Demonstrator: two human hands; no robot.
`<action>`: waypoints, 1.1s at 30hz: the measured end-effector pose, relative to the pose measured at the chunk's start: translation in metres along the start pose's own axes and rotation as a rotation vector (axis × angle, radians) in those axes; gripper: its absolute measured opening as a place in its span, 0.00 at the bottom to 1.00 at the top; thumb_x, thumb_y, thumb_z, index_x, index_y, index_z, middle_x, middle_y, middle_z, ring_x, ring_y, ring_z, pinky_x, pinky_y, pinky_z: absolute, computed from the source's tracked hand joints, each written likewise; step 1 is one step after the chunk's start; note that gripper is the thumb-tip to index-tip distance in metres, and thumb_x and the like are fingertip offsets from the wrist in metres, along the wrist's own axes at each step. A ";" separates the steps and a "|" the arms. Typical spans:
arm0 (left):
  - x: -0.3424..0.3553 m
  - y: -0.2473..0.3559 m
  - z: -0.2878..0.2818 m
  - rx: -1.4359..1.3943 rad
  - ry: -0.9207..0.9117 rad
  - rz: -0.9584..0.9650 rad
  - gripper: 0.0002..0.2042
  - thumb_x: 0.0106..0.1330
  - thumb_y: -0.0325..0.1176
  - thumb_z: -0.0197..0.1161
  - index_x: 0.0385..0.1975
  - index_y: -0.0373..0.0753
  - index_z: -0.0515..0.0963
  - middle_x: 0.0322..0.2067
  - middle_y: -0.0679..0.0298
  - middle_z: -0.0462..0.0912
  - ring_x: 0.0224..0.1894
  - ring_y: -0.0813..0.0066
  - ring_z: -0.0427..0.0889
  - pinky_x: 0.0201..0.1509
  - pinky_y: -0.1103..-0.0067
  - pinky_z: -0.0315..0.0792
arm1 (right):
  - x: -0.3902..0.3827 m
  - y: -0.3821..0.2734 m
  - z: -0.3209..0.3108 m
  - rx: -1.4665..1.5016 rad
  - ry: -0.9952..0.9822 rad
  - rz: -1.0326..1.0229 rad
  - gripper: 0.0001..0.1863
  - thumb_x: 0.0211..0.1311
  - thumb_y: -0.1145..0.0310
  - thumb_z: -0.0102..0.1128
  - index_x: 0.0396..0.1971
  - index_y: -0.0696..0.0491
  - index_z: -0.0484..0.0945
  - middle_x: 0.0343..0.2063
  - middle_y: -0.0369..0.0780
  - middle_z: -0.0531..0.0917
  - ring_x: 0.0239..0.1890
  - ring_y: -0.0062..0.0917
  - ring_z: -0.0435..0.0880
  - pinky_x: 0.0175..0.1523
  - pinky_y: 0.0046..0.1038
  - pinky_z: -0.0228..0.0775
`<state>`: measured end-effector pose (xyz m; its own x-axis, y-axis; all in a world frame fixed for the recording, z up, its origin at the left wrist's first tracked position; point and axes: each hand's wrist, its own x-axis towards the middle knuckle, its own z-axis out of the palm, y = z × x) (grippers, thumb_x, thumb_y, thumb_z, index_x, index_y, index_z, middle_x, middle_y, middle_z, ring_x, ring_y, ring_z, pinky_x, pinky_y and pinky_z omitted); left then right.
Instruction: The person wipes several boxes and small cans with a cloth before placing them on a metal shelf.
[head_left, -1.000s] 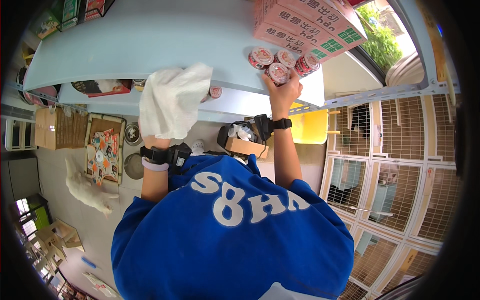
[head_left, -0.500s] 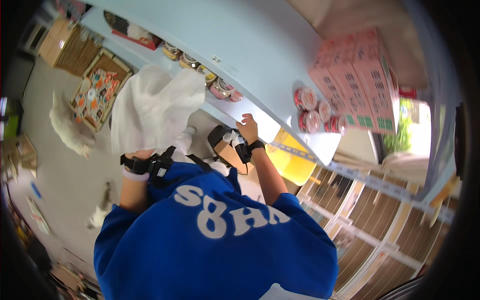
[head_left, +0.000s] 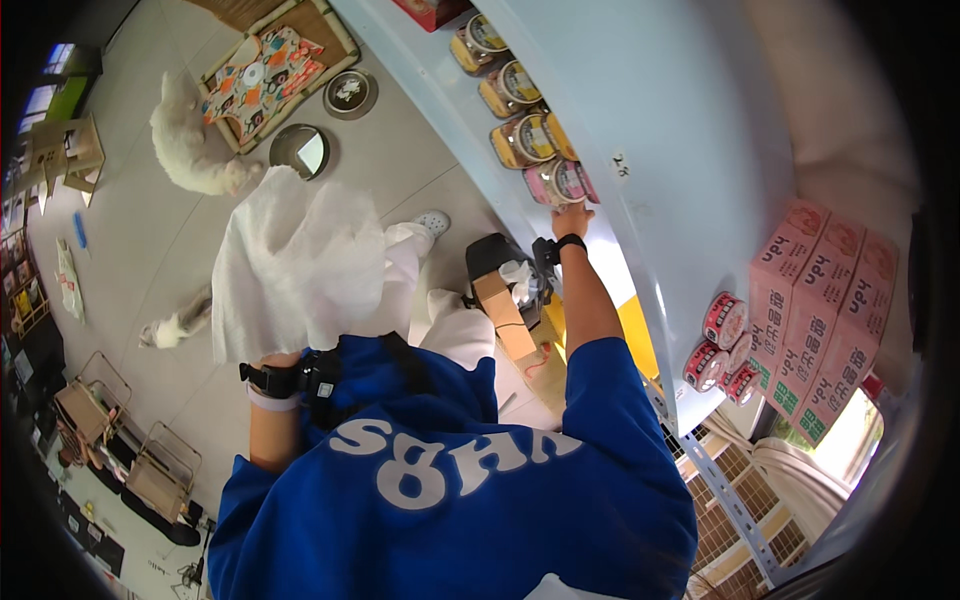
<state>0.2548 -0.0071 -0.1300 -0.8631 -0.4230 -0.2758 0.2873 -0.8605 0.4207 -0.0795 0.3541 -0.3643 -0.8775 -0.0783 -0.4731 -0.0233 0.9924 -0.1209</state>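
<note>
A white cloth point(head_left: 305, 265) hangs spread from my left hand point(head_left: 280, 358). It covers most of that hand, whose fingers are closed on it. On the lower shelf, my right hand point(head_left: 573, 220) reaches in and its fingers close at the near end of a pink-labelled jar point(head_left: 548, 184); the fingertips are partly hidden. Behind that jar stands a row of yellow-labelled jars point(head_left: 520, 142) with clear lids.
Pink boxes point(head_left: 825, 315) and several small red-and-white tubs point(head_left: 725, 320) stand on the upper shelf point(head_left: 690, 190). Below are a cardboard box point(head_left: 505, 315) and a black bag point(head_left: 487, 252). A white furry animal point(head_left: 190, 140) is near metal bowls point(head_left: 300, 150) on the floor.
My right hand has moved from the open space by the shelf to the pink-labelled jar. My view has turned, and the cloth stays in my left hand.
</note>
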 end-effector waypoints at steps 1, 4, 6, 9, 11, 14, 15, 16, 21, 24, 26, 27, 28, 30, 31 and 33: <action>-0.001 0.000 0.002 -0.003 0.003 0.004 0.28 0.67 0.44 0.47 0.63 0.38 0.52 0.61 0.56 0.60 0.63 0.62 0.59 0.66 0.69 0.56 | 0.000 -0.003 0.001 -0.038 0.012 -0.001 0.30 0.44 0.65 0.64 0.50 0.53 0.65 0.42 0.43 0.77 0.49 0.33 0.72 0.58 0.40 0.50; 0.007 -0.003 0.007 -0.022 -0.022 -0.010 0.28 0.68 0.44 0.47 0.63 0.37 0.52 0.61 0.56 0.60 0.63 0.63 0.59 0.66 0.69 0.56 | -0.026 -0.011 -0.003 0.156 0.137 0.036 0.27 0.43 0.64 0.66 0.46 0.50 0.68 0.37 0.42 0.79 0.44 0.36 0.74 0.53 0.38 0.58; 0.018 -0.006 0.015 -0.052 -0.060 -0.032 0.28 0.68 0.43 0.47 0.63 0.37 0.52 0.61 0.56 0.60 0.63 0.63 0.59 0.66 0.69 0.56 | -0.055 -0.011 -0.008 0.286 0.228 -0.014 0.27 0.38 0.65 0.70 0.42 0.49 0.70 0.32 0.42 0.80 0.38 0.39 0.76 0.41 0.35 0.68; 0.037 -0.013 0.033 -0.118 -0.140 -0.069 0.27 0.68 0.43 0.47 0.63 0.37 0.52 0.61 0.56 0.60 0.63 0.63 0.59 0.65 0.69 0.56 | -0.115 -0.023 -0.039 0.527 0.049 -0.257 0.27 0.37 0.67 0.70 0.43 0.50 0.72 0.33 0.46 0.76 0.35 0.41 0.75 0.42 0.35 0.69; 0.048 -0.019 0.051 -0.181 -0.204 -0.103 0.27 0.68 0.43 0.47 0.63 0.37 0.52 0.61 0.56 0.60 0.63 0.63 0.59 0.65 0.69 0.56 | -0.167 -0.041 -0.085 0.567 -0.004 -0.442 0.29 0.37 0.69 0.71 0.46 0.48 0.72 0.34 0.44 0.74 0.36 0.38 0.73 0.41 0.33 0.68; 0.068 -0.031 0.083 -0.217 -0.315 -0.174 0.27 0.68 0.42 0.47 0.63 0.37 0.52 0.61 0.55 0.60 0.63 0.63 0.59 0.65 0.69 0.56 | -0.234 -0.061 -0.147 0.601 -0.035 -0.588 0.32 0.33 0.73 0.72 0.46 0.49 0.73 0.35 0.42 0.72 0.38 0.35 0.73 0.42 0.31 0.69; 0.076 -0.036 0.095 -0.178 -0.340 -0.200 0.27 0.68 0.42 0.47 0.63 0.37 0.52 0.61 0.55 0.60 0.63 0.63 0.60 0.65 0.69 0.57 | -0.259 -0.070 -0.170 0.619 0.002 -0.530 0.32 0.33 0.75 0.72 0.46 0.49 0.73 0.36 0.42 0.72 0.40 0.35 0.73 0.43 0.31 0.70; 0.082 -0.050 0.100 0.222 -0.327 -0.111 0.26 0.68 0.41 0.47 0.63 0.36 0.52 0.61 0.56 0.61 0.62 0.64 0.61 0.65 0.70 0.57 | -0.280 -0.080 -0.189 0.634 0.032 -0.482 0.32 0.32 0.76 0.72 0.45 0.50 0.74 0.37 0.42 0.72 0.41 0.35 0.74 0.44 0.31 0.70; 0.105 -0.107 0.145 0.565 -0.767 -0.254 0.21 0.69 0.36 0.48 0.58 0.35 0.60 0.53 0.62 0.69 0.54 0.71 0.69 0.59 0.77 0.63 | -0.330 -0.113 -0.252 0.582 0.376 -0.451 0.31 0.34 0.84 0.68 0.45 0.55 0.71 0.44 0.41 0.66 0.48 0.29 0.73 0.44 0.29 0.80; 0.098 -0.102 0.209 0.553 -1.018 -0.692 0.25 0.67 0.35 0.53 0.62 0.35 0.56 0.57 0.62 0.65 0.59 0.79 0.63 0.62 0.79 0.59 | -0.341 -0.121 -0.264 0.638 0.472 -0.370 0.35 0.35 0.85 0.67 0.50 0.53 0.67 0.44 0.41 0.66 0.47 0.28 0.72 0.37 0.21 0.78; 0.078 -0.121 0.223 0.382 -0.987 -0.637 0.29 0.62 0.33 0.56 0.62 0.34 0.53 0.54 0.57 0.67 0.54 0.70 0.70 0.56 0.77 0.65 | -0.344 -0.125 -0.271 0.420 0.516 -0.287 0.32 0.40 0.80 0.66 0.50 0.55 0.66 0.46 0.42 0.67 0.46 0.27 0.72 0.36 0.19 0.71; 0.072 -0.127 0.226 0.616 -1.047 -0.503 0.30 0.61 0.32 0.57 0.61 0.34 0.53 0.54 0.54 0.67 0.53 0.68 0.70 0.55 0.77 0.66 | -0.344 -0.125 -0.272 0.375 0.554 -0.254 0.29 0.44 0.73 0.65 0.50 0.57 0.67 0.47 0.43 0.68 0.45 0.29 0.73 0.41 0.24 0.69; 0.068 -0.126 0.236 0.846 -1.104 -0.365 0.31 0.60 0.32 0.59 0.61 0.33 0.53 0.54 0.52 0.67 0.53 0.66 0.71 0.54 0.77 0.67 | -0.345 -0.123 -0.273 0.332 0.594 -0.212 0.27 0.47 0.67 0.64 0.49 0.59 0.68 0.47 0.44 0.69 0.44 0.32 0.73 0.46 0.28 0.67; 0.058 -0.147 0.233 0.851 -1.066 -0.360 0.32 0.58 0.33 0.61 0.60 0.33 0.54 0.52 0.50 0.68 0.52 0.66 0.72 0.53 0.77 0.68 | -0.349 -0.126 -0.277 0.346 0.649 -0.157 0.29 0.45 0.67 0.66 0.49 0.58 0.67 0.47 0.46 0.70 0.46 0.36 0.73 0.46 0.30 0.67; 0.057 -0.148 0.237 0.854 -1.024 -0.355 0.33 0.56 0.34 0.63 0.60 0.33 0.54 0.51 0.49 0.69 0.51 0.65 0.74 0.52 0.77 0.69 | -0.351 -0.125 -0.279 0.354 0.651 -0.157 0.29 0.45 0.67 0.66 0.49 0.58 0.67 0.47 0.46 0.70 0.46 0.36 0.73 0.46 0.30 0.67; 0.056 -0.146 0.245 0.879 -1.004 -0.456 0.34 0.55 0.36 0.64 0.59 0.32 0.55 0.49 0.49 0.71 0.50 0.65 0.75 0.51 0.76 0.69 | -0.355 -0.120 -0.283 0.449 0.685 -0.159 0.32 0.42 0.66 0.68 0.50 0.58 0.67 0.47 0.47 0.72 0.48 0.38 0.74 0.47 0.31 0.68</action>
<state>0.0627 0.1637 0.0046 -0.8400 0.5413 0.0357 -0.1216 -0.2520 0.9601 0.0992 0.2897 0.0645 -0.9803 0.0045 0.1975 -0.1063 0.8309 -0.5462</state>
